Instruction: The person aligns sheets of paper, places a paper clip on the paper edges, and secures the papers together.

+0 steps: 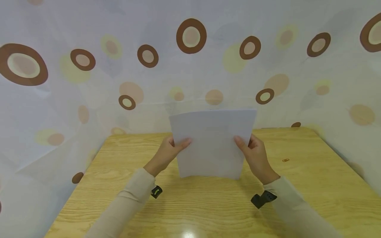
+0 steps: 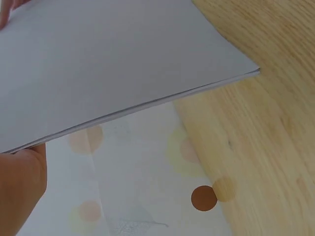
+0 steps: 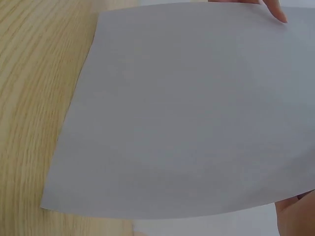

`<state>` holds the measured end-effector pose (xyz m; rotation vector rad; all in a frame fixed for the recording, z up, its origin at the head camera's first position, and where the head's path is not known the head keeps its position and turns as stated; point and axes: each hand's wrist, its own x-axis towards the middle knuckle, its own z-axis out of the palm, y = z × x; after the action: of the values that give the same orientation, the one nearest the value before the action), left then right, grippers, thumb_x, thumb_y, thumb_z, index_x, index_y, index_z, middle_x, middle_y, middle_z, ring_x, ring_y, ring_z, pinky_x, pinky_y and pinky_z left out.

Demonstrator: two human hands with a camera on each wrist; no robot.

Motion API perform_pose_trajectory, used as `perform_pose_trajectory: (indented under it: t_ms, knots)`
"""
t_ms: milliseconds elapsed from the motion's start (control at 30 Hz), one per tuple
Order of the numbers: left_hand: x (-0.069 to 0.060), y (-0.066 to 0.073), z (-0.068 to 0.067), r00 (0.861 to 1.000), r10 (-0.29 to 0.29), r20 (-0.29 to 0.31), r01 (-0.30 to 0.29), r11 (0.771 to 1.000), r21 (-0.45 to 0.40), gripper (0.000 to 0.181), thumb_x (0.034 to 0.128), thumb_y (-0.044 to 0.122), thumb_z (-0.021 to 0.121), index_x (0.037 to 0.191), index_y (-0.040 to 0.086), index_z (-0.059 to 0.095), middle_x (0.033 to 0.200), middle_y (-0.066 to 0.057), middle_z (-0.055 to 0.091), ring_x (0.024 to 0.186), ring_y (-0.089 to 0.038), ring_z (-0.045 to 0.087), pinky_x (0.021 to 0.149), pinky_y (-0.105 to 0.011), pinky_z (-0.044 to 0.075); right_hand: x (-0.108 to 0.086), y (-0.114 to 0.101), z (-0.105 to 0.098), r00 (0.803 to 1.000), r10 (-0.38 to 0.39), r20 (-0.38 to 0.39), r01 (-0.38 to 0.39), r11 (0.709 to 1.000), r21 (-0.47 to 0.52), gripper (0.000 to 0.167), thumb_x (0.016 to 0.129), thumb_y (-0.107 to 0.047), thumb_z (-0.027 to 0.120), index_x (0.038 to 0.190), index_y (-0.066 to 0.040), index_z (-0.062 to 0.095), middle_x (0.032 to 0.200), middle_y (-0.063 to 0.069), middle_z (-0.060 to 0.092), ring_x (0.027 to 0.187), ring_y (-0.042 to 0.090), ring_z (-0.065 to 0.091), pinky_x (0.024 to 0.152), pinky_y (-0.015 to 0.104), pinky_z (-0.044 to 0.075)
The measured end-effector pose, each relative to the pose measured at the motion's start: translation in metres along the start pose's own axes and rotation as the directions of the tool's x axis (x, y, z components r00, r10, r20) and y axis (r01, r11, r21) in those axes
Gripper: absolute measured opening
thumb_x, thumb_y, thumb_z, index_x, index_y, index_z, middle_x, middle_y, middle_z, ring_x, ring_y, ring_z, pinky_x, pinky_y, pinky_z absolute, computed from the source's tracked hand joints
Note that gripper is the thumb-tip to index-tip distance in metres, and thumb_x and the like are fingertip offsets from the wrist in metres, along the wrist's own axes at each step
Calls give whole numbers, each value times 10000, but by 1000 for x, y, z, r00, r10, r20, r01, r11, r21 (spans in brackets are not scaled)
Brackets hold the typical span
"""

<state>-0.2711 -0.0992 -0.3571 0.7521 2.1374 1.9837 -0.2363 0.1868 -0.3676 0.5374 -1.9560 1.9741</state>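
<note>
A stack of white paper sheets is held up, tilted toward the head camera, above the wooden table. My left hand pinches its left edge, thumb on the near face and the other fingers behind. On the opposite edge my right hand grips the same way. In the left wrist view the edge of the stack shows several layers lying together. The near face of the paper looks blank in the right wrist view. Most fingers of both hands are hidden behind the sheets.
An orange paper clip lies on the wooden table, right of my right hand. A white covering with brown and yellow circles stands behind the table and along its sides. Dark straps sit at both wrists.
</note>
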Motion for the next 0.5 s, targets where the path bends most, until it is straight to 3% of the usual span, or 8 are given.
perform_pose_trajectory:
  t_ms: [233, 367, 500]
  knots:
    - [13, 17, -10, 997, 46, 60, -48, 998, 44, 372, 925, 289, 652, 1192, 37, 593, 1136, -133, 664, 1030, -246, 648, 885, -398, 514, 7, -5, -4, 1000, -2, 20, 2, 1000, 7, 181, 980, -108, 548, 1107, -11, 634, 1009, -4, 689, 882, 152, 674, 747, 287, 550]
    - [20, 27, -10, 996, 69, 58, -73, 995, 69, 269, 913, 285, 664, 1065, 66, 633, 1007, -53, 675, 913, -161, 625, 819, -337, 501, 9, -7, -4, 998, 51, 38, -54, 996, 65, 171, 984, -126, 546, 1111, -63, 643, 1029, -17, 676, 916, 142, 654, 788, 280, 532]
    - [21, 29, -4, 997, 66, 30, -67, 997, 30, 188, 926, 214, 646, 1033, 61, 621, 986, -45, 661, 887, -153, 605, 807, -338, 502, 12, -8, -1, 992, 118, 52, -123, 986, 113, 149, 982, -145, 555, 1076, -105, 663, 1009, -34, 687, 912, 132, 656, 796, 276, 528]
